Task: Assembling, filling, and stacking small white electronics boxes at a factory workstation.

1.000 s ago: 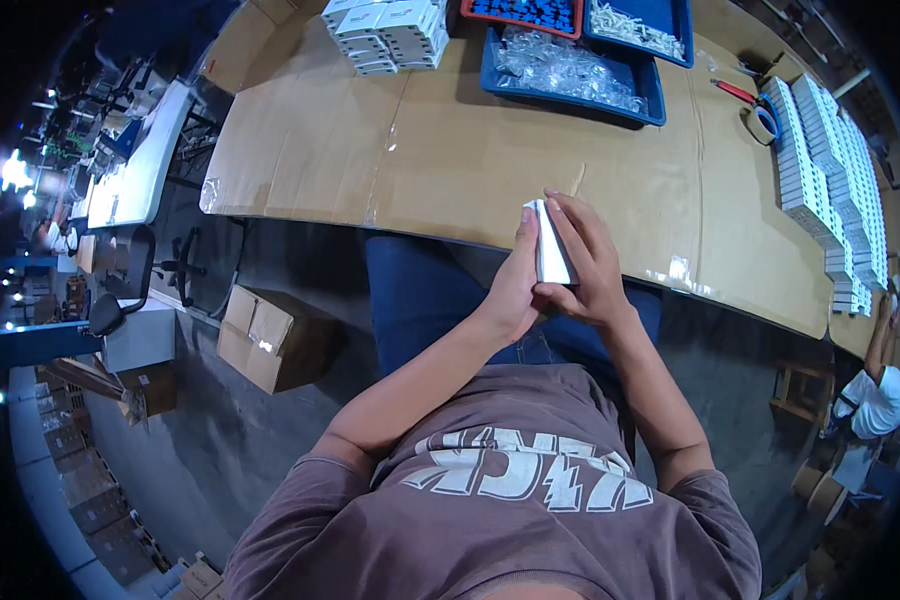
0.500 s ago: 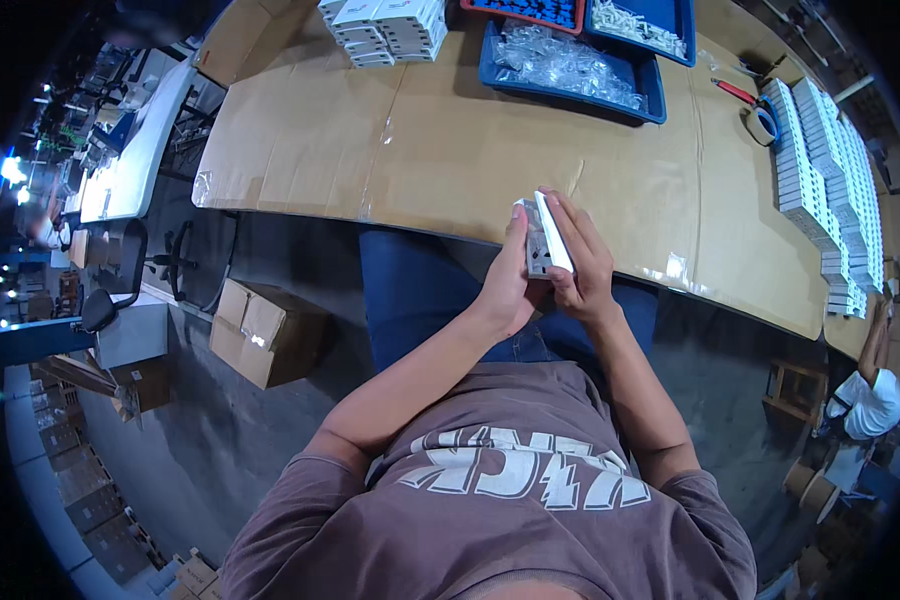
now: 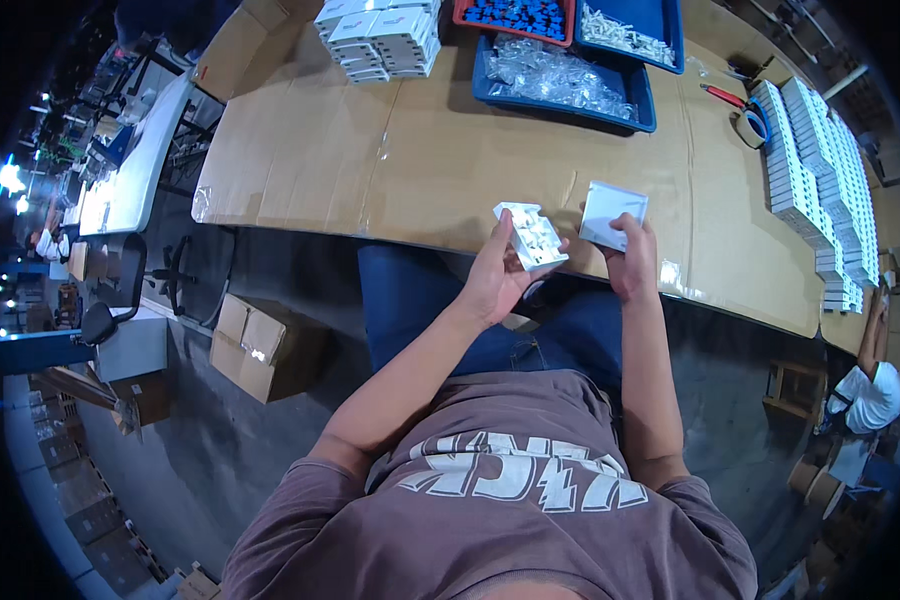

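My left hand (image 3: 495, 277) is closed around a small white plastic box (image 3: 536, 238), tilted so its inside shows; there are moulded shapes or small parts in it, too small to make out. In my right hand (image 3: 632, 262) is a flat, square white cover (image 3: 611, 210), pinched with the thumb over its face. Box and cover are apart, side by side above the near edge of the cardboard-covered table (image 3: 430, 180).
Far on the table stand a blue tray of clear plastic bags (image 3: 570, 85), a red tray of blue parts (image 3: 518, 18) and a blue tray of white pieces (image 3: 625, 35). White boxes (image 3: 385, 40) are stacked left of them, more (image 3: 820, 180) at right, near a tape roll (image 3: 751, 128).
The white cover has come off the box. My right hand has moved right with the cover, while my left hand keeps the box and has turned its inside upward.
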A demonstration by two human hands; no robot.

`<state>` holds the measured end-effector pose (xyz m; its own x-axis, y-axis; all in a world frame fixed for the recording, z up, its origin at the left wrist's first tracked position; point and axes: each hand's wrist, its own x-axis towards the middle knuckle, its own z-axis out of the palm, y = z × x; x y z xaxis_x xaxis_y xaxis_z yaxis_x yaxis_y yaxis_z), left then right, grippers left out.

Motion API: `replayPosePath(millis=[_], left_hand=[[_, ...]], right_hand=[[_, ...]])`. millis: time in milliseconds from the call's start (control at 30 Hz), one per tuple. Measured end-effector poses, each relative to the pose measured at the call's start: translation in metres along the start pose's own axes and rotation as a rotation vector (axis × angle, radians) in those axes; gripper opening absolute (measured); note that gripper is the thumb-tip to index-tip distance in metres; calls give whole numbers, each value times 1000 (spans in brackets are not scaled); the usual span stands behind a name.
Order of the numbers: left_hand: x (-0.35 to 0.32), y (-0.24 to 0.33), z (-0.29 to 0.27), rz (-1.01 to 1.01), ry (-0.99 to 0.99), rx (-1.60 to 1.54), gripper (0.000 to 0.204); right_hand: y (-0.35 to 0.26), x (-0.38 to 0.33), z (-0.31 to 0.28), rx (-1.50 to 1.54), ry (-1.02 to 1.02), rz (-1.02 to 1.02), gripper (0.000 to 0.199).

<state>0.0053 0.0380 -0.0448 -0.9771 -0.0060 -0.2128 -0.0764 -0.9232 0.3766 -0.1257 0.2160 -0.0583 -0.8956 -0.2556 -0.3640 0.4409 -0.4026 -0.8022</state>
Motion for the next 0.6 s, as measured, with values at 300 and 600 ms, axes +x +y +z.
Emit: replayPosePath(millis=[300,600], left_hand=[[52,27,-59,526,22,1004,79],[47,83,-81,453,163,2148,96]], right_hand=[[12,40,-31,-533,113,-224,45],[-4,76,-31,-1161,-254,-472,53]])
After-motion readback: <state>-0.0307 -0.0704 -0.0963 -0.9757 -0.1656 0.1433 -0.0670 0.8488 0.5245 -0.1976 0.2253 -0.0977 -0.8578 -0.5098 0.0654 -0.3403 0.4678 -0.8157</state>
